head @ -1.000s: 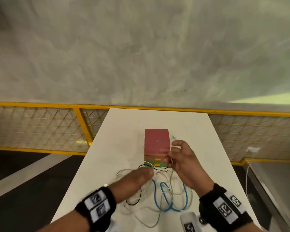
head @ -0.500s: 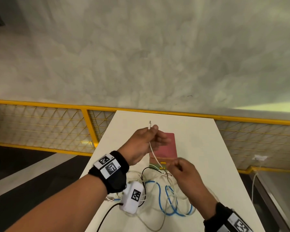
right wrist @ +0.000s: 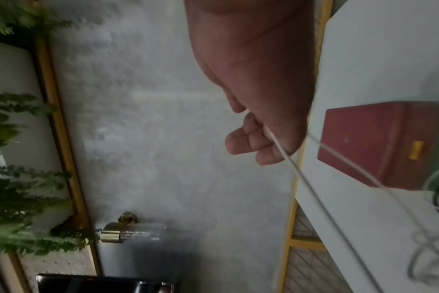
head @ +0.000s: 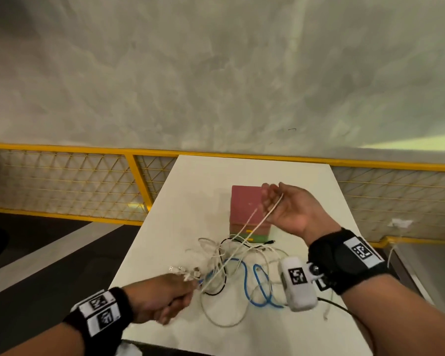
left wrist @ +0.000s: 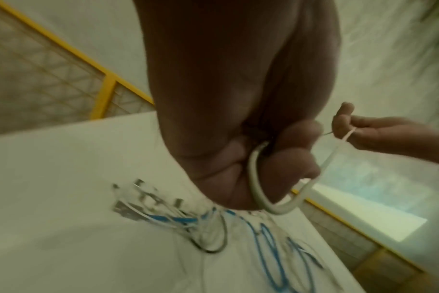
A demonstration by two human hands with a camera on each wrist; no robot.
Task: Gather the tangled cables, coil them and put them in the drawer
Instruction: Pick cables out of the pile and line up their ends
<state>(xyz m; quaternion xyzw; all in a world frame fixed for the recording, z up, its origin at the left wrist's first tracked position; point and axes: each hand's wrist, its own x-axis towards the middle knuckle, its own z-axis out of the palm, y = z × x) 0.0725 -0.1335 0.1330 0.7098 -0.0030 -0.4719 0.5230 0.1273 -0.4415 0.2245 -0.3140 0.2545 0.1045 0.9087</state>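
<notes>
A tangle of white, blue [head: 260, 283] and black [head: 216, 291] cables lies on the white table [head: 190, 201], in front of a small red drawer box [head: 244, 201] with yellow handles. My left hand [head: 175, 294] is low at the tangle's near left. Its fingers [left wrist: 288, 164] curl round a bend of a white cable [left wrist: 253, 178]. That white cable [head: 242, 242] runs taut up to my right hand [head: 280, 204], raised palm-up beside the box. The right fingers [right wrist: 251, 142] pinch the cable [right wrist: 296, 166]. The box [right wrist: 364, 142] looks shut.
A yellow mesh railing [head: 136, 181] runs behind and left of the table, with a grey wall beyond it. Dark floor lies to the left. Loose plug ends [head: 180, 269] stick out by my left hand. A wall lamp [right wrist: 128, 232] and plants show in the right wrist view.
My left hand dropped from above the box to the tangle's near left. My right hand rose from the tangle to beside the box, stretching the white cable between them.
</notes>
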